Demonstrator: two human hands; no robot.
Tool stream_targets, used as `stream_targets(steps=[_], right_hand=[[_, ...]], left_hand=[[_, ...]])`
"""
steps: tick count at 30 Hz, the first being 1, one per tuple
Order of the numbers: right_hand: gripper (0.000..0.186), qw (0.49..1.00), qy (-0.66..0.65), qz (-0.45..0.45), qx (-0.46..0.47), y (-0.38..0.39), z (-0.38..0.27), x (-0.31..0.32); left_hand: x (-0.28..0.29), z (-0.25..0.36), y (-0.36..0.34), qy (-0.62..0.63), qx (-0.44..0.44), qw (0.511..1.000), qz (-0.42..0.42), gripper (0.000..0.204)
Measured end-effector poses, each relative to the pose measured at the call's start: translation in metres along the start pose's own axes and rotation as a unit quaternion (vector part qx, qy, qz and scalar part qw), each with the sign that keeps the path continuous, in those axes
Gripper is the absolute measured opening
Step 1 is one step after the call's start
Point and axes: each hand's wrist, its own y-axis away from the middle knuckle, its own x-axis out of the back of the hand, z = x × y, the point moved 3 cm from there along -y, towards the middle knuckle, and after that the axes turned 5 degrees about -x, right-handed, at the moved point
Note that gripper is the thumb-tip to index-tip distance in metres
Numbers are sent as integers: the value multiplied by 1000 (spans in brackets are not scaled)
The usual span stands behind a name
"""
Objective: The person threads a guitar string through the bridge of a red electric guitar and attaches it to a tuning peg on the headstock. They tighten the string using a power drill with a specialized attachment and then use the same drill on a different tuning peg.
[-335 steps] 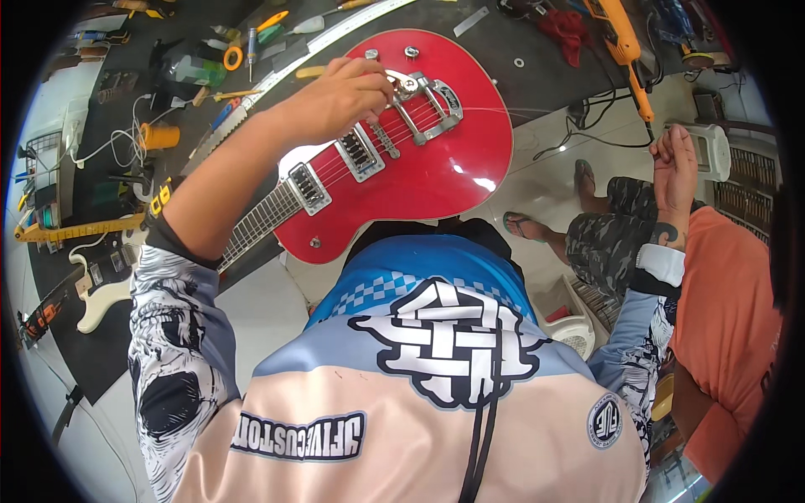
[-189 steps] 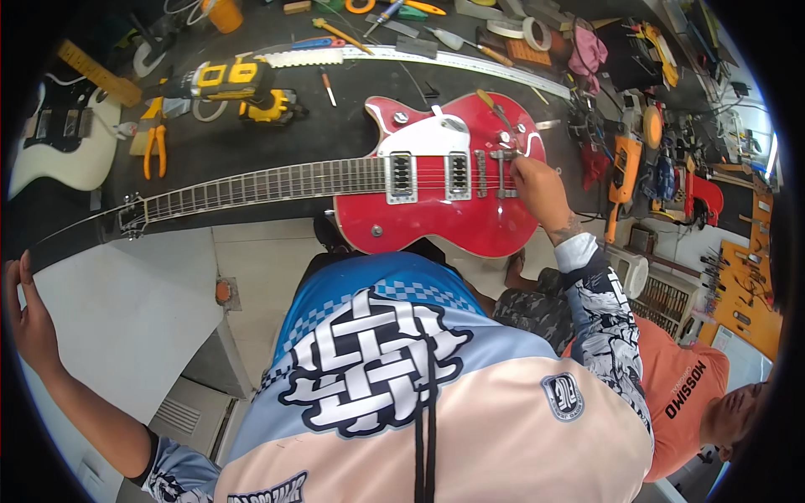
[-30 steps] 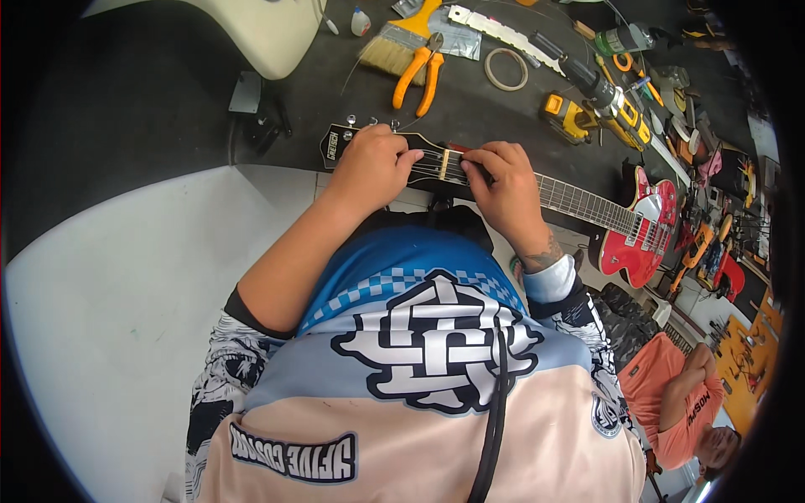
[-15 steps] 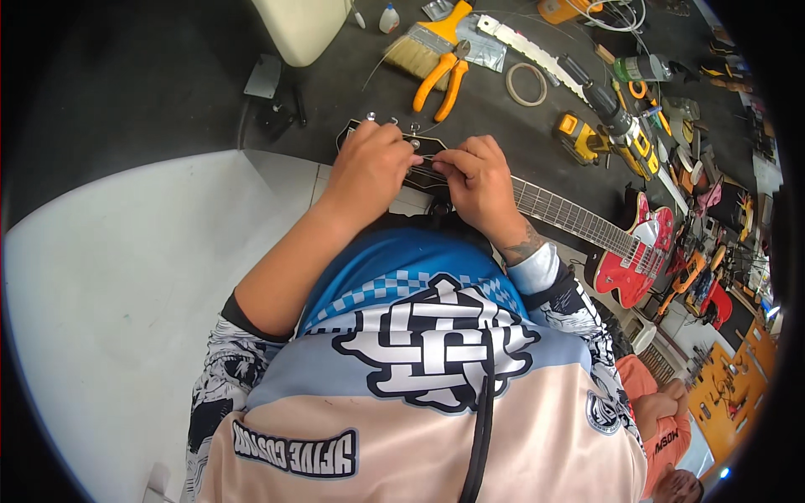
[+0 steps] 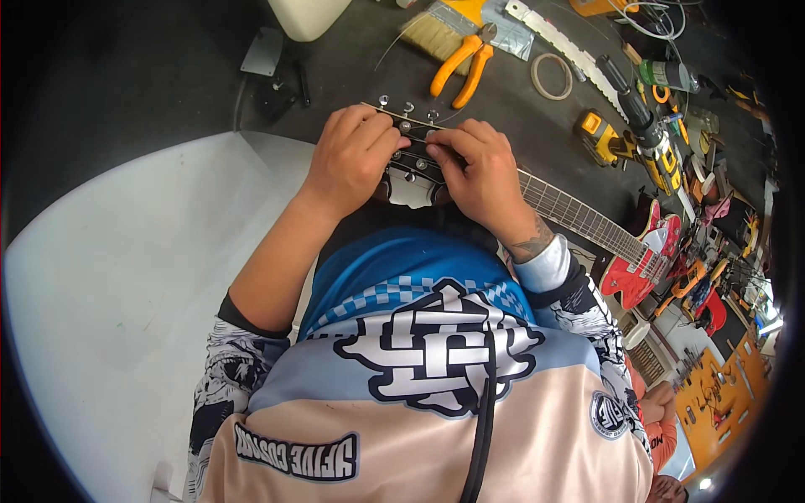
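A red electric guitar [image 5: 631, 278] lies with its fretted neck [image 5: 579, 216] running up to the black headstock [image 5: 411, 153] in front of me. Silver tuning pegs [image 5: 433, 116] stick out along the headstock's edges. My left hand [image 5: 348, 159] is closed over the headstock's left end, thumb and fingers pinched together. Facing it, my right hand [image 5: 482, 172] pinches near a tuner post. A thin guitar string appears to run between the two pinches, though the fingers hide most of it.
On the dark bench [image 5: 352, 75] beyond lie orange-handled cutters [image 5: 463, 69], a wide paintbrush [image 5: 436, 33], a tape ring [image 5: 552, 77] and a yellow-black drill [image 5: 641, 138]. More tools crowd the right side. A white surface [image 5: 142, 277] spreads at left; another person [image 5: 658, 411] is at lower right.
Both hands have shifted slightly apart over the headstock, showing more tuners between them. The view has moved a little, so the bench items sit higher and farther right.
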Motion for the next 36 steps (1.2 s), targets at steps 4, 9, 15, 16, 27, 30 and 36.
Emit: stream_targets(steps=[4, 9, 15, 16, 27, 30, 36], right_hand=[[11, 999, -37, -31, -4, -10, -8, -6], [9, 997, -50, -55, -18, -18, -8, -14], [8, 997, -55, -45, -19, -16, -7, -11], [8, 998, -52, -42, -19, -16, -7, -11], [10, 999, -26, -15, -16, -12, -13, -12], [10, 999, -20, -19, -38, -12, -13, -12], [12, 999, -4, -3, -46, -15, -14, -13]], left_hand=[[1, -4, 2, -6, -12, 1000, 19, 18], [1, -12, 4, 21, -16, 1000, -8, 25], [12, -35, 0, 213, 125, 967, -61, 27], [13, -39, -6, 211, 122, 968, -59, 27], [-25, -59, -67, 201, 132, 866, -439, 28], [-26, -60, -70, 247, 132, 863, -420, 27], [-32, -57, -70, 213, 119, 889, -388, 22]])
